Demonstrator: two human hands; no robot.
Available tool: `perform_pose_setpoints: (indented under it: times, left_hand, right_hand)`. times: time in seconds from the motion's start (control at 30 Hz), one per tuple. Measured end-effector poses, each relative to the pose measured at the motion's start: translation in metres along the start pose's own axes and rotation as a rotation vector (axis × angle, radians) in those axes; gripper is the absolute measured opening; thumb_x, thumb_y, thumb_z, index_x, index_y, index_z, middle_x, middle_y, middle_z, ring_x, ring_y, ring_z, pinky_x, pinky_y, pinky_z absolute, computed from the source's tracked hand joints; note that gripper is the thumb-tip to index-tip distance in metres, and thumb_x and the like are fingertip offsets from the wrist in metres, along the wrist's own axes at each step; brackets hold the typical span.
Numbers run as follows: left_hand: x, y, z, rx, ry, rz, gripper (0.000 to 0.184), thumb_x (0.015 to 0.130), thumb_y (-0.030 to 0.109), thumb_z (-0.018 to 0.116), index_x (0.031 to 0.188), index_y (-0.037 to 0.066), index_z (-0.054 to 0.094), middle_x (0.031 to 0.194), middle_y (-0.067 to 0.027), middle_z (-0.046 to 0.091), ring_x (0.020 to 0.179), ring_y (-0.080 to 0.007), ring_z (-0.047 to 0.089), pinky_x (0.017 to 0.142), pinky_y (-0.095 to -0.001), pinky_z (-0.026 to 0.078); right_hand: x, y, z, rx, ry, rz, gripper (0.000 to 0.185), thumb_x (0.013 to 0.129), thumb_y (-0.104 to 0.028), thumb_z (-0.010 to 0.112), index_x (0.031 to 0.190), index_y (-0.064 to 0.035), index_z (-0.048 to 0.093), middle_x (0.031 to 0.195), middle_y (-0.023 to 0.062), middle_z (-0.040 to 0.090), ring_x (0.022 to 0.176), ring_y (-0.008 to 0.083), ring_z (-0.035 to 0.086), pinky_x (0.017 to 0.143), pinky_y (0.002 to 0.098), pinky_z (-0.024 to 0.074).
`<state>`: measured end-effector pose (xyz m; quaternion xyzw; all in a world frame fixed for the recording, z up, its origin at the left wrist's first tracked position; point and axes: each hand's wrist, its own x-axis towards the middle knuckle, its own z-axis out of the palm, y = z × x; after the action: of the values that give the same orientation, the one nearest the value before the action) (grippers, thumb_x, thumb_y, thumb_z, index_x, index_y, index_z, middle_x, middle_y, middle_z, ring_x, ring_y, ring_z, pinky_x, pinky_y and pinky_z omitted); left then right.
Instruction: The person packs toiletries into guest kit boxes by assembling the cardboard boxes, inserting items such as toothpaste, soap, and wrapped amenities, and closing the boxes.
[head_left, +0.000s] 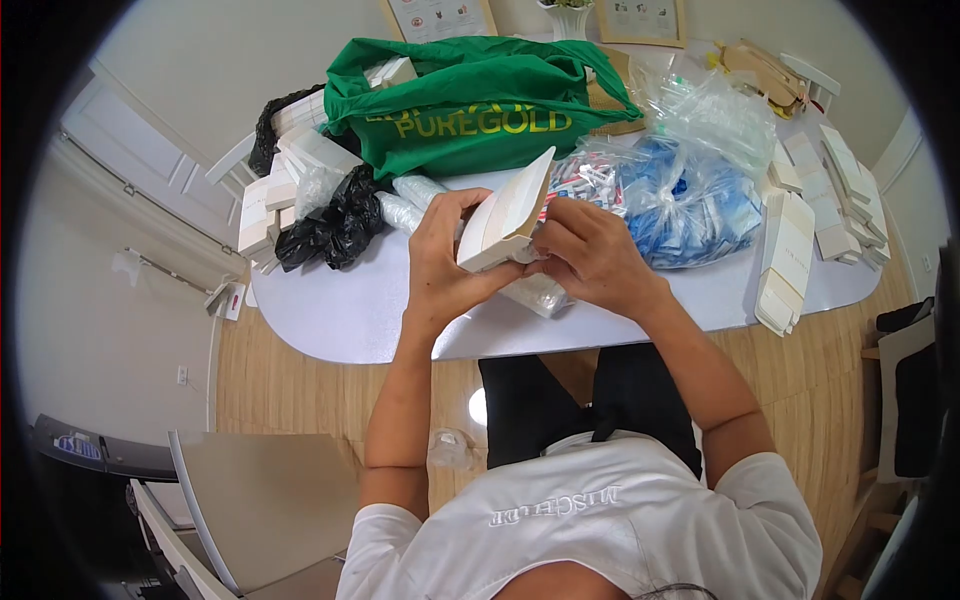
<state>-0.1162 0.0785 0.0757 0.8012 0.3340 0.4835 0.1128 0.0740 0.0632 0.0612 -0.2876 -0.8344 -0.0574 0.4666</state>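
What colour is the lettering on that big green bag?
The lettering is yellow, clearest in the head view.

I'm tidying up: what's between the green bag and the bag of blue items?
In the head view, a clear bag of small red-and-white items lies between the green bag and the bag of blue items.

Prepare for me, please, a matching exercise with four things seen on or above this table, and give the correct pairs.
Column 1
1. PUREGOLD bag
2. Crumpled bag, left side of table
3. Bulging clear bag, right side
4. Box near the middle

Column 2
A. Filled with blue packets
B. In the left hand
C. Green
D. Black

Pairs: 1-C, 2-D, 3-A, 4-B
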Motion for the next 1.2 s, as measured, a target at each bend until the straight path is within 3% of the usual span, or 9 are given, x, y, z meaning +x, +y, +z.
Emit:
perform_pose_setpoints:
  times: [0.53,0.63,0.7,0.77,0.9,1.0,1.07,1.1,1.2]
  left_hand:
    - [0.004,0.004,0.003,-0.008,-0.029,-0.002,0.065,0.047,0.010,0.083,0.105,0.001,0.056,0.097,-0.0093,0.062,0.089,-0.0208,0.061,0.082,-0.0301,0.048]
    - [0.002,0.011,-0.006,0.096,-0.038,0.082,0.054,0.058,0.013,0.083,0.103,0.000,0.057,0.090,-0.0107,0.061,0.081,-0.0241,0.061,0.072,-0.0324,0.050]
    - [-0.014,0.001,-0.022,-0.325,0.081,-0.522,0.041,0.072,0.015,0.077,0.103,-0.003,0.056,0.084,-0.0098,0.063,0.073,-0.0204,0.063,0.064,-0.0304,0.051]
    - [-0.016,0.004,-0.042,-0.595,0.404,-0.762,0.026,0.084,0.014,0.066,0.098,-0.005,0.056,0.078,-0.0125,0.063,0.064,-0.0208,0.065,0.056,-0.0290,0.053]
    - [-0.059,-0.051,-0.058,-0.452,0.465,-0.892,0.042,0.082,0.016,0.068,0.111,-0.006,0.046,0.092,-0.0176,0.060,0.072,-0.0246,0.065,0.061,-0.0321,0.053]
    - [-0.079,-0.076,-0.045,-0.063,0.550,-0.994,0.059,0.081,0.021,0.070,0.120,-0.009,0.037,0.100,-0.0187,0.058,0.086,-0.0286,0.063,0.074,-0.0351,0.052]
    - [-0.085,-0.081,-0.040,0.092,0.513,-0.832,0.073,0.079,0.025,0.072,0.125,-0.013,0.030,0.111,-0.0240,0.051,0.104,-0.0328,0.054,0.091,-0.0373,0.043]
    - [-0.083,-0.076,-0.037,0.485,0.437,-0.743,0.079,0.080,0.029,0.071,0.131,-0.011,0.027,0.123,-0.0291,0.039,0.116,-0.0380,0.042,0.099,-0.0437,0.034]
    - [-0.072,-0.060,-0.036,0.647,0.263,-0.829,0.079,0.080,0.032,0.070,0.133,-0.008,0.028,0.130,-0.0310,0.027,0.125,-0.0426,0.026,0.100,-0.0498,0.028]
  right_hand:
    - [-0.021,-0.004,0.012,-0.168,0.131,-0.101,0.014,0.059,-0.013,0.067,0.067,-0.0132,0.055,0.067,0.0005,0.048,0.062,0.0165,0.054,0.051,0.0296,0.0423]
    - [-0.028,-0.011,0.015,-0.048,0.203,0.070,0.016,0.062,-0.010,0.070,0.068,-0.0104,0.056,0.066,0.0015,0.047,0.061,0.0188,0.053,0.050,0.0299,0.0424]
    - [-0.037,-0.011,0.017,0.102,0.245,0.307,0.020,0.066,-0.006,0.076,0.069,-0.0051,0.056,0.070,0.0031,0.049,0.059,0.0177,0.052,0.050,0.0289,0.0434]
    - [-0.044,-0.013,0.020,0.183,0.305,0.392,0.021,0.066,-0.005,0.078,0.070,-0.0029,0.057,0.072,0.0040,0.049,0.059,0.0157,0.052,0.052,0.0279,0.0443]
    - [-0.053,-0.011,0.019,0.366,0.350,0.569,0.019,0.068,-0.004,0.079,0.079,0.0017,0.064,0.091,0.0102,0.057,0.072,0.0107,0.056,0.060,0.0249,0.0482]
    - [-0.060,-0.007,0.019,0.490,0.304,0.655,0.018,0.071,-0.003,0.076,0.086,0.0018,0.067,0.101,0.0131,0.059,0.080,0.0120,0.059,0.065,0.0246,0.0500]
    - [-0.061,-0.006,0.017,0.549,0.269,0.696,0.018,0.073,-0.002,0.074,0.089,0.0016,0.068,0.107,0.0141,0.059,0.084,0.0127,0.060,0.068,0.0246,0.0508]
    - [-0.060,-0.006,0.016,0.601,0.269,0.690,0.017,0.075,-0.001,0.072,0.091,0.0025,0.067,0.106,0.0134,0.059,0.086,0.0134,0.061,0.071,0.0247,0.0515]
    - [-0.055,-0.010,0.011,0.740,0.295,0.729,0.015,0.078,0.001,0.068,0.093,0.0047,0.066,0.106,0.0120,0.059,0.089,0.0145,0.061,0.075,0.0249,0.0527]
